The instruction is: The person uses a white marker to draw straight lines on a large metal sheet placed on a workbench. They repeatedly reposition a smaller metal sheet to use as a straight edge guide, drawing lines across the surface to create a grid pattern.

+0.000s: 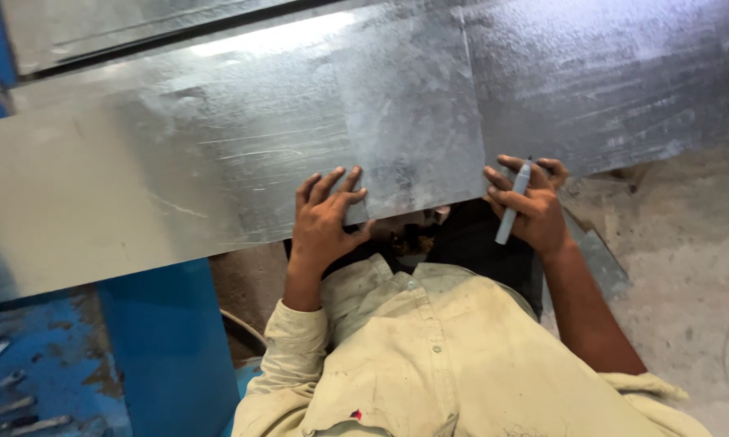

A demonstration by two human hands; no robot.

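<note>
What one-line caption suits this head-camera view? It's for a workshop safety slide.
Left hand flat on a galvanised metal sheet, right hand gripping its edge with a grey marker between its fingers.

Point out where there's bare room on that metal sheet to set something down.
The metal sheet is bare left of the left hand and above both hands. Crowded only at the near edge, where the right hand holds a grey marker.

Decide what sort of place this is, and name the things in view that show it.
Probably a sheet-metal workshop. A large galvanised metal sheet fills the view, resting over a worn blue machine frame above a rough concrete floor. The left hand presses the sheet's edge; the right hand holds a grey marker.
</note>
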